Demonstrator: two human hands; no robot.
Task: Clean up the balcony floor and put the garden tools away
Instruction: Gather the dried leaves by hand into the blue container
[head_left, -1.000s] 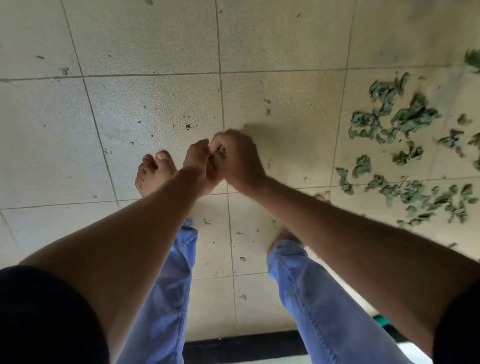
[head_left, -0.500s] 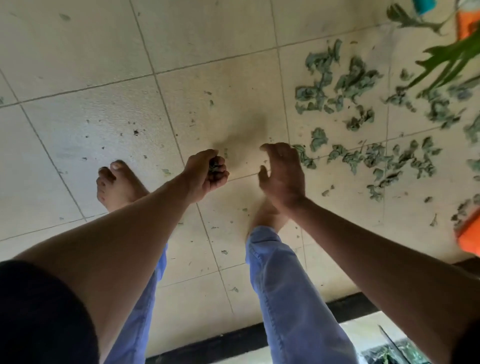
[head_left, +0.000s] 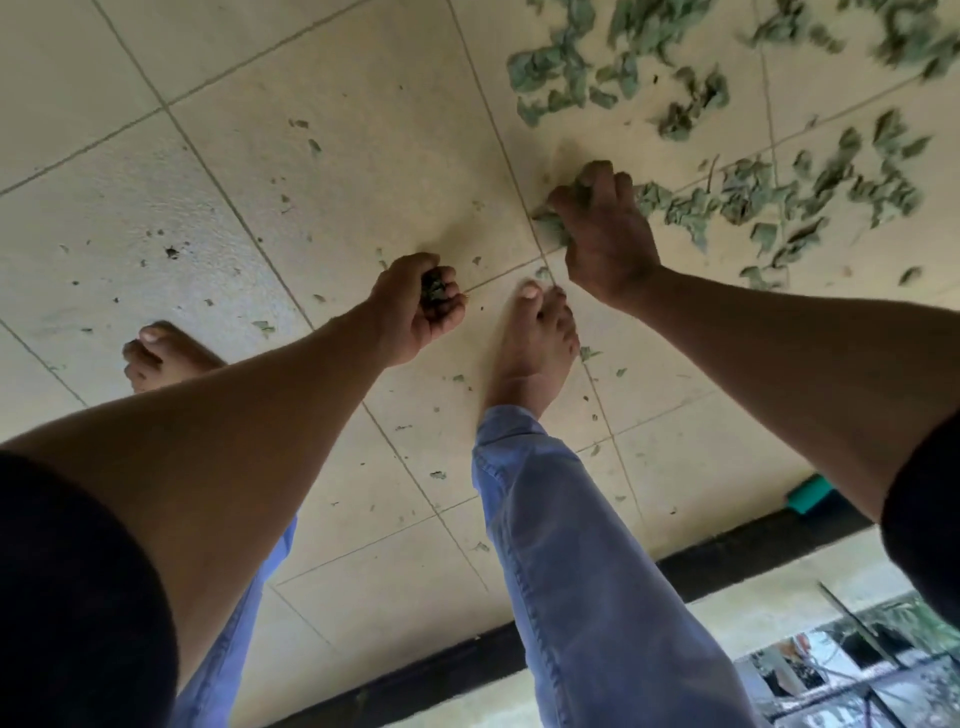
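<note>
Both my arms reach down toward the tiled balcony floor (head_left: 322, 171). My left hand (head_left: 415, 309) is curled into a loose fist around a small clump of dark green leaf scraps (head_left: 434, 291), held a little above the tiles, just left of my right foot (head_left: 535, 343). My right hand (head_left: 605, 234) is down at the near edge of the scattered leaves (head_left: 753, 197), fingers bent and gripping a bunch of pale green pieces that stick out past my thumb side. That hand sits right where two grout lines cross, just beyond the toes of my right foot.

Most of the leaf litter lies to the right and far side of my right hand, spread over several tiles in loose patches, blurred toward the top edge. Smaller crumbs and flecks dot the tiles around both feet. My left foot (head_left: 156, 353) stands bare on the tiles well to the left, partly hidden by my left forearm. I wear blue jeans (head_left: 571, 545) and dark sleeves. A black strip (head_left: 727, 556) runs along the near edge of the floor, and a small teal object (head_left: 810, 493) rests beside it under my right forearm; I cannot tell what it is.
</note>
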